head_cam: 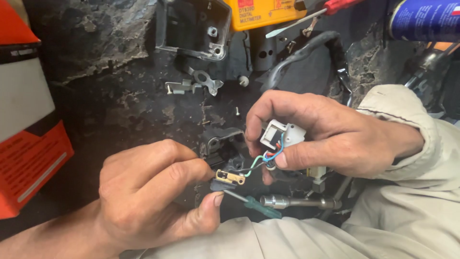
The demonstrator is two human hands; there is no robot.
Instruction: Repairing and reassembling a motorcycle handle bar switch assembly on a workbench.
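Note:
My left hand (153, 192) pinches a small brass-and-black switch part (229, 178) between thumb and fingers. Thin green, blue and red wires (268, 157) run from it up to a white plastic connector (281, 135), which my right hand (330, 136) grips between thumb and fingers. The two hands are close together over my lap, just above a dark, stained work surface (120, 96). A beige sleeve covers my right wrist.
A grey metal housing (191, 29), small metal brackets (191, 86) and loose screws lie on the surface. A yellow multimeter (268, 12), red-handled screwdriver (330, 8) and blue spray can (424, 19) sit at the top. An orange-and-white box (26, 120) stands left. A green-handled screwdriver (261, 207) and socket wrench (299, 202) lie below.

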